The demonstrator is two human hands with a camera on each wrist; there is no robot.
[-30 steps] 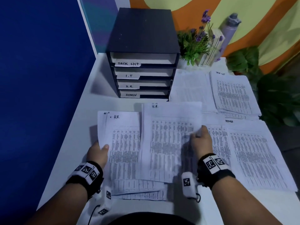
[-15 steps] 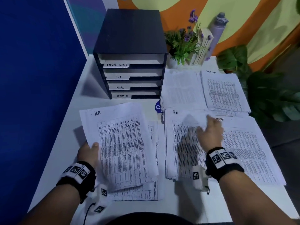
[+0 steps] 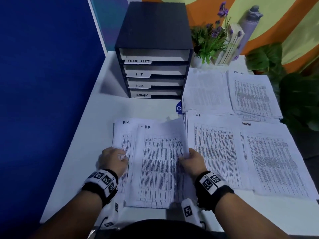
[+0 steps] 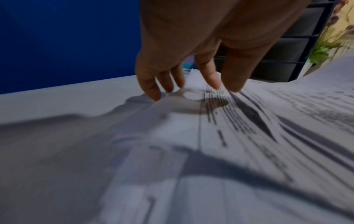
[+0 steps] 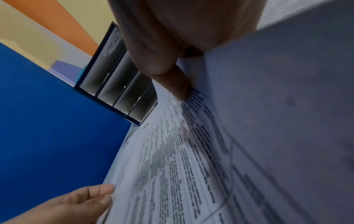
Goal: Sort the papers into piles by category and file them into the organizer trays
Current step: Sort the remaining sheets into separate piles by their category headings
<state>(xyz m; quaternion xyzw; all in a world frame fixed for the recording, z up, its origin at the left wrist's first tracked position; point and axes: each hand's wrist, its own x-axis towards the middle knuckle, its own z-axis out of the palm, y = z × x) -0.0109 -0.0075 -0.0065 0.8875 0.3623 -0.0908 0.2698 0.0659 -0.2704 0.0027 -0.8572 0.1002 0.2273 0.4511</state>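
A stack of printed sheets marked H.R. (image 3: 121,133) lies in front of me on the white table (image 3: 107,107). My left hand (image 3: 123,156) rests on the stack's left side, its straight fingers (image 4: 214,81) touching the paper. My right hand (image 3: 184,156) pinches the right edge of the top H.R. sheet (image 3: 160,161), which curls upward there; the thumb (image 5: 178,89) lies on the print. The black organizer (image 3: 153,31) stands at the back with trays labelled TASK LIST, I.T, H.R. and ADMIN. Sorted piles lie to the right: H.R. (image 3: 214,152), ADMIN (image 3: 272,161) and TASK LIST (image 3: 250,94).
Another paper pile (image 3: 205,90) lies beside the organizer, partly covering a blue round sticker (image 3: 178,107). A potted purple-flowered plant (image 3: 210,40) and a grey bottle (image 3: 248,26) stand at the back right. Leafy plants (image 3: 300,100) border the table's right edge. A blue wall (image 3: 43,83) runs along the left.
My right hand left the H.R. pile on the right and came back to pinch the top sheet's right edge. My left hand let go of its sheet and now rests on the stack.
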